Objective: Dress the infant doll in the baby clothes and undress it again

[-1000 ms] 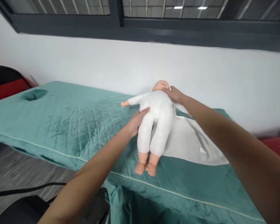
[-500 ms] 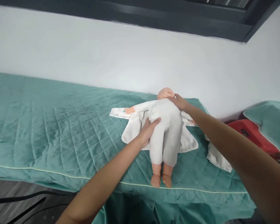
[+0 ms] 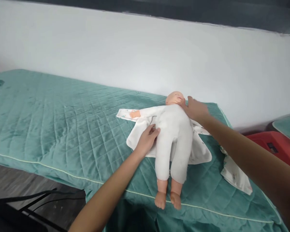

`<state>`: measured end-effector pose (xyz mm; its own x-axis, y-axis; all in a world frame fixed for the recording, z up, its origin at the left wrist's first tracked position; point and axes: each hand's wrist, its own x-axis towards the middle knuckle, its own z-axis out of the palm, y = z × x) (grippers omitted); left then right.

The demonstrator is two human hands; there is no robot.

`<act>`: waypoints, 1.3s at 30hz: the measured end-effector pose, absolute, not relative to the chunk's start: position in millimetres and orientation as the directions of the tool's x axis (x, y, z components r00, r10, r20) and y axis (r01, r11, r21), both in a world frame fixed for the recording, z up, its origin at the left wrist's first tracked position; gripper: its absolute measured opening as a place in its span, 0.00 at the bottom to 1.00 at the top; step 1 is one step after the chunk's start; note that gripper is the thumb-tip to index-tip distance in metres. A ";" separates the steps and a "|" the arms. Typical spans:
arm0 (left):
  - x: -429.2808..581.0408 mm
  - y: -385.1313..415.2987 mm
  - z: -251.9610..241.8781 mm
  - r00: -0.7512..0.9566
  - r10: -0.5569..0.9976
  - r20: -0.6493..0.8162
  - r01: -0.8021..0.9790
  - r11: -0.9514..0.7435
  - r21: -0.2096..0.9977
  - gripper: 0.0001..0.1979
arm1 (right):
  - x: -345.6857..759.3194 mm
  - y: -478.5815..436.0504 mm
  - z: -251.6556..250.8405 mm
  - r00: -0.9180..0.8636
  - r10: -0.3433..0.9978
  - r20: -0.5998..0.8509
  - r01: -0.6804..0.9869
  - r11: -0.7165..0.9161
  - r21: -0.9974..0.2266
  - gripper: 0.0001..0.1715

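A baby doll (image 3: 174, 129) with a white cloth body lies on its back on a spread-out white baby top (image 3: 199, 151). Its head (image 3: 175, 97) is toward the wall and its bare feet reach the bed's near edge. My left hand (image 3: 148, 139) is at the doll's hip, over the garment, with thumb and fingers apart. My right hand (image 3: 197, 110) is beside the doll's head and shoulder, thumb raised and fingers partly hidden. The doll's arm (image 3: 149, 111) on the left lies along a printed sleeve (image 3: 122, 114); its other arm is mostly covered by my forearm.
A green quilted cover (image 3: 70, 129) lies over the bed against a white wall (image 3: 135, 51). Folded white printed cloth (image 3: 236, 175) rests at the right. Beyond it are a red case (image 3: 273, 145) and a green cushion (image 3: 287, 127). Black cables (image 3: 38, 195) run at lower left.
My left thumb has slid off the doll's front to its side. My right hand has drawn slightly away from the head, its thumb lifting. The doll's head has turned a little, and the view has shifted.
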<state>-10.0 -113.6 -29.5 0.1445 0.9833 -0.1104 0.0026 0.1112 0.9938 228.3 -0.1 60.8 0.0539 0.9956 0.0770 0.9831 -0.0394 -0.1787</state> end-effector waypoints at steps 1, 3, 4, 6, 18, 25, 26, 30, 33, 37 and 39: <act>-15.6 -116.1 -25.5 0.094 0.992 -0.080 0.065 0.074 0.995 0.26 | 221.2 -4.5 65.4 0.021 0.988 0.150 0.994 -0.004 -0.112 0.36; -24.9 -118.6 -17.0 0.019 0.998 0.051 0.235 -0.054 0.970 0.18 | 199.8 -12.7 71.5 -0.112 0.958 0.263 0.992 0.123 -0.027 0.28; -28.0 -117.3 -13.4 0.011 0.990 0.142 0.348 -0.137 0.927 0.15 | 186.0 -16.0 72.6 -0.195 0.939 0.282 0.979 0.204 -0.002 0.24; -30.9 -107.7 -8.9 0.014 0.961 0.277 0.591 -0.231 0.773 0.14 | 155.1 -19.4 70.3 -0.364 0.889 0.279 0.928 0.372 0.026 0.21; -30.3 -46.7 -43.4 -0.034 0.985 0.168 0.886 -0.048 0.461 0.08 | 85.2 34.4 18.0 -0.508 0.854 -0.115 0.853 0.517 0.071 0.23; -45.9 -39.7 -48.0 -0.287 0.942 0.172 0.520 0.003 0.854 0.06 | 105.3 20.7 33.2 -0.471 0.882 0.027 0.882 0.471 0.012 0.22; -48.3 -38.3 -48.8 -0.325 0.931 0.164 0.429 -0.010 0.903 0.06 | 110.2 18.6 36.4 -0.465 0.884 0.040 0.885 0.466 -0.010 0.22; -56.5 -35.2 -49.8 -0.418 0.903 0.094 0.145 -0.036 0.989 0.06 | 125.0 10.6 44.0 -0.454 0.890 0.035 0.888 0.455 -0.060 0.26; -59.6 -36.7 -47.1 -0.417 0.909 0.006 -0.050 -0.029 0.998 0.05 | 126.9 3.8 44.3 -0.490 0.872 0.023 0.871 0.490 -0.035 0.30; -60.9 -39.5 -43.7 -0.423 0.904 -0.059 -0.204 -0.032 0.979 0.05 | 124.1 -2.4 42.8 -0.511 0.859 0.007 0.859 0.510 0.050 0.35; -61.9 -39.0 -44.2 -0.432 0.900 -0.060 -0.209 -0.035 0.977 0.04 | 123.1 -3.6 42.3 -0.517 0.856 -0.008 0.852 0.516 0.087 0.37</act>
